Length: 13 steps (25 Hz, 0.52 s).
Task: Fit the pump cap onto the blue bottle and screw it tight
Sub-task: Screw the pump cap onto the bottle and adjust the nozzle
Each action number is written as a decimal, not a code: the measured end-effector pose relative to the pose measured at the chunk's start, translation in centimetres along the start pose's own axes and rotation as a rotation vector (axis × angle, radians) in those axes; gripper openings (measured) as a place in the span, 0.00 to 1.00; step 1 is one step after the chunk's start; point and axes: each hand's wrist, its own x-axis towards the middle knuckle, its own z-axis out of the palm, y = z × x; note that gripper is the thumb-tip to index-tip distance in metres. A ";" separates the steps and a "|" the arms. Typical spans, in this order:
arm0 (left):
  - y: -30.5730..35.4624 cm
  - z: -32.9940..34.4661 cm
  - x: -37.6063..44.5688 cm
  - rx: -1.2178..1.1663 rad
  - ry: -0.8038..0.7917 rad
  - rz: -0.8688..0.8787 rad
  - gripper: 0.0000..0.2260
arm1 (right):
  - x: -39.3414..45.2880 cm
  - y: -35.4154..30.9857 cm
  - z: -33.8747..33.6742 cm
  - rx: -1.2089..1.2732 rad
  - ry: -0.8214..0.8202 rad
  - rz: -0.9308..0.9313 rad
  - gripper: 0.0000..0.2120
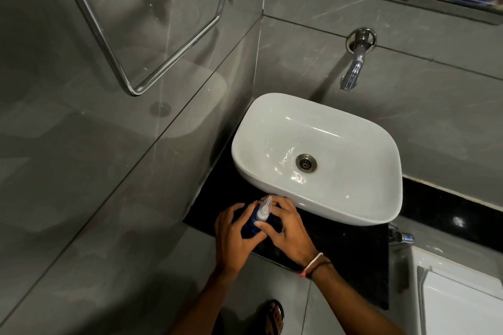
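Small dark-blue plastic bottle [251, 223] stands on the black polished stone desk [351, 250], near its front-left corner, just in front of the white oval ceramic basin [362, 207]. Translucent white pump cap [264, 208] sits on the bottle neck, nozzle pointing away from the camera toward the basin; can't tell how far it's threaded on. Left hand [234, 236] wraps the bottle body from the left, fingers curled around it, thumb across the front. Right hand [288, 228] comes in from the right, fingers bent around the cap collar, thumb tip touching just below the cap base; grip looks like a pinch on the collar, though the far-side fingers are hidden. Right wrist carries a pink-and-white thread band [313, 264] next to a dark one. Basin has a metal drain [306, 162] in the middle; chrome wall-mounted tap [353, 68] hangs above its back edge. Chrome towel ring [141, 49] is on the grey tiled left wall. A sandalled foot [273, 317] shows on the floor below the forearms.
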 end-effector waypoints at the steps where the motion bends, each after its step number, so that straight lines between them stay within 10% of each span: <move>1: 0.0 0.1 0.0 -0.001 -0.002 -0.003 0.31 | 0.1 0.0 -0.1 -0.006 -0.025 -0.024 0.14; 13: -0.3 0.3 0.0 0.018 -0.016 0.015 0.31 | 0.0 -0.2 0.5 -0.106 0.039 -0.091 0.12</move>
